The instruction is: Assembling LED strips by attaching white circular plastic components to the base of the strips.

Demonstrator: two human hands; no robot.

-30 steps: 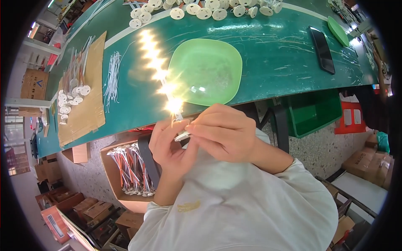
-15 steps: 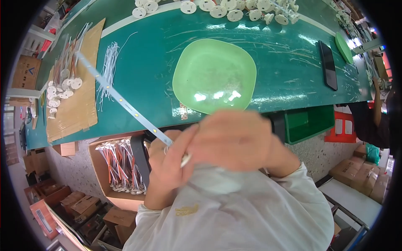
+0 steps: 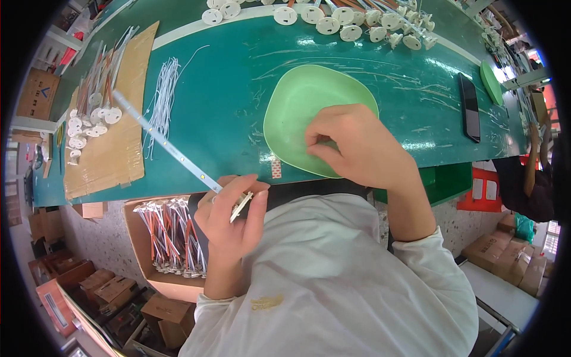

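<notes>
Nearest, the left hand (image 3: pixel 229 217) pinches the near end of a long LED strip (image 3: pixel 163 141), which slants away to the left of the green bowl (image 3: pixel 297 113). The right hand (image 3: pixel 357 146) rests on that bowl's near rim – fingers curled, thumb and forefinger pinched; what they hold cannot be told. Beyond the bowl lie white round sockets (image 3: pixel 333 18).

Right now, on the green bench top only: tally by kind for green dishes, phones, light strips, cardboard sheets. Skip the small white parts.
Green dishes: 2, a large one under the right hand and a small one at the far right.
Phones: 1, dark.
Light strips: 1, held by the left hand.
Cardboard sheets: 1.
Total: 5.
</notes>
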